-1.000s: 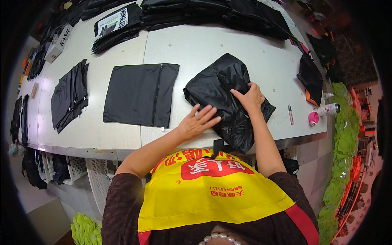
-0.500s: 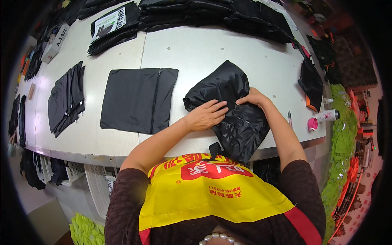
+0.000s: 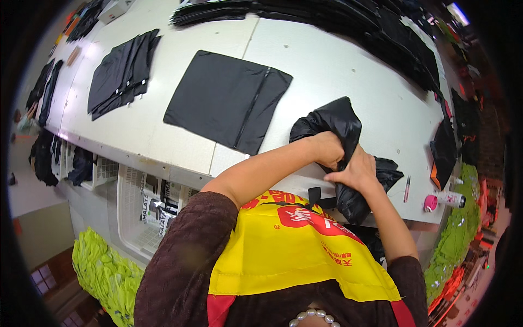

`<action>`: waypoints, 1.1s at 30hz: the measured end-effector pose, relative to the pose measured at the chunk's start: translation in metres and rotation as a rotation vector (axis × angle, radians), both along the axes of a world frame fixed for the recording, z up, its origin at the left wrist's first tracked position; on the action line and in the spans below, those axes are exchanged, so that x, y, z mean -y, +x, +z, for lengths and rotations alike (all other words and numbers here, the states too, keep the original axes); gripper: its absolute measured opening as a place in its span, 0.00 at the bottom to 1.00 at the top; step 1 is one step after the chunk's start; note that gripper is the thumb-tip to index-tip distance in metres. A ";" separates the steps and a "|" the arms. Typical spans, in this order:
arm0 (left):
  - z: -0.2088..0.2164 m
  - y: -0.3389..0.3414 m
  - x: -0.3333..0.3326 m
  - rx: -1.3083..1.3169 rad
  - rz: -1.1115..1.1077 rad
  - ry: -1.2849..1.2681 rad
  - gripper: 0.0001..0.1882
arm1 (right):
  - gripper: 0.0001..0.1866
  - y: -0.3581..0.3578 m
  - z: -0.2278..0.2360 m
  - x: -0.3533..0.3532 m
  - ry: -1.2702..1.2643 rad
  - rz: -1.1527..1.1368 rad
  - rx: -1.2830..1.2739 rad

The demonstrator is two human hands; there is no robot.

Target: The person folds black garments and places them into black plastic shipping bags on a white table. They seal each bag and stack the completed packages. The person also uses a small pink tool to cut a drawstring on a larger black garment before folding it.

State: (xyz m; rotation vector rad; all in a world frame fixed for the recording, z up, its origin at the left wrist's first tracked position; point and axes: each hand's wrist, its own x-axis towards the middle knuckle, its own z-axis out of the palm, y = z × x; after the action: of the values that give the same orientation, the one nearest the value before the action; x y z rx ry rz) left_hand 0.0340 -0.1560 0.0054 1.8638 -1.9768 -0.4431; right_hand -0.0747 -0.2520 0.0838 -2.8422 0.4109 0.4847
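Observation:
A shiny black fabric bundle (image 3: 339,121) is bunched up at the table's front edge, and I cannot make out what article it is. My left hand (image 3: 328,150) is closed on its middle, fingers curled under. Right beside it, my right hand (image 3: 359,170) wraps round the same gathered part, thumb pointing left. Folds of the bundle stick out above, below and to the right of the hands. To the left lies a flat black zippered pouch (image 3: 218,92), untouched, its zip along the right side.
Similar black pouches (image 3: 124,73) overlap at the left. Stacked black packages (image 3: 348,27) line the far side. Tweezers (image 3: 407,189), a pink cup (image 3: 431,203) and a bottle (image 3: 452,199) stand at the right. White baskets (image 3: 131,218) sit below the table edge.
The bundle was spread out under both hands; now it is squeezed together in their grip. The view has turned, so the table's things appear shifted and tilted.

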 end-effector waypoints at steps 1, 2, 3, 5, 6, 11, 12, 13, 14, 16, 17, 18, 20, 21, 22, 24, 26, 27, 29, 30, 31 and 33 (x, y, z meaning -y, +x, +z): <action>-0.005 -0.004 -0.010 -0.015 0.031 -0.087 0.12 | 0.52 -0.007 -0.006 -0.004 -0.046 0.034 0.041; -0.011 -0.010 -0.022 -0.028 0.062 -0.175 0.11 | 0.50 -0.013 -0.014 -0.006 -0.092 0.067 0.084; -0.002 -0.014 -0.035 -0.008 0.039 -0.138 0.10 | 0.45 -0.018 -0.017 -0.006 -0.076 0.034 0.093; 0.002 -0.009 -0.070 -0.063 0.189 -0.593 0.10 | 0.44 -0.025 -0.021 0.000 -0.042 -0.052 0.125; 0.013 -0.001 -0.089 -0.125 0.311 -0.776 0.11 | 0.44 -0.031 -0.023 0.005 -0.016 -0.129 0.130; -0.046 0.056 -0.184 0.202 1.334 -0.514 0.10 | 0.46 -0.023 -0.021 0.037 0.232 -0.229 0.185; -0.060 0.058 -0.194 0.203 1.421 -0.420 0.11 | 0.45 -0.018 -0.023 0.042 0.294 -0.233 0.206; -0.063 0.056 -0.195 0.191 1.433 -0.368 0.12 | 0.44 -0.020 -0.028 0.051 0.349 -0.230 0.242; -0.065 0.055 -0.193 0.203 1.422 -0.379 0.11 | 0.42 -0.021 -0.032 0.059 0.404 -0.226 0.277; -0.060 0.052 -0.187 0.230 1.398 -0.396 0.11 | 0.41 -0.022 -0.034 0.064 0.527 -0.275 0.307; -0.063 0.053 -0.187 0.213 1.388 -0.407 0.11 | 0.40 -0.023 -0.034 0.065 0.590 -0.299 0.323; -0.067 0.056 -0.188 0.199 1.383 -0.417 0.11 | 0.39 -0.023 -0.033 0.065 0.586 -0.301 0.313; -0.075 0.061 -0.194 0.107 1.356 -0.418 0.10 | 0.39 -0.024 -0.031 0.065 0.580 -0.304 0.295; -0.075 0.065 -0.198 0.031 1.332 -0.412 0.10 | 0.39 -0.025 -0.030 0.065 0.598 -0.290 0.294; -0.075 0.068 -0.202 -0.044 1.307 -0.405 0.10 | 0.39 -0.027 -0.030 0.063 0.617 -0.275 0.293; -0.069 0.068 -0.202 -0.132 1.303 -0.439 0.08 | 0.39 -0.031 -0.028 0.059 0.648 -0.237 0.306; -0.055 0.061 -0.195 -0.255 1.305 -0.494 0.07 | 0.39 -0.034 -0.024 0.048 0.671 -0.191 0.335; -0.046 0.059 -0.190 -0.240 1.266 -0.534 0.07 | 0.39 -0.032 -0.016 0.038 0.674 -0.142 0.314; -0.026 0.053 -0.176 -0.217 1.173 -0.611 0.06 | 0.38 -0.028 0.002 0.013 0.596 -0.093 0.177; -0.015 0.048 -0.170 -0.226 1.132 -0.614 0.06 | 0.37 -0.021 0.014 -0.002 0.526 -0.046 0.107; -0.002 0.044 -0.165 -0.233 1.092 -0.618 0.05 | 0.39 -0.014 0.014 -0.013 0.491 0.059 0.034; 0.007 0.039 -0.159 -0.202 0.990 -0.638 0.05 | 0.42 -0.003 0.010 -0.028 0.446 0.249 -0.074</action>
State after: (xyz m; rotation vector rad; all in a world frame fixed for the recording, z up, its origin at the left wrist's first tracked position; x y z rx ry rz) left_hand 0.0728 0.0030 0.0128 1.9455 -0.7305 0.2613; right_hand -0.0779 -0.2237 0.0943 -2.4529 -0.0426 0.6379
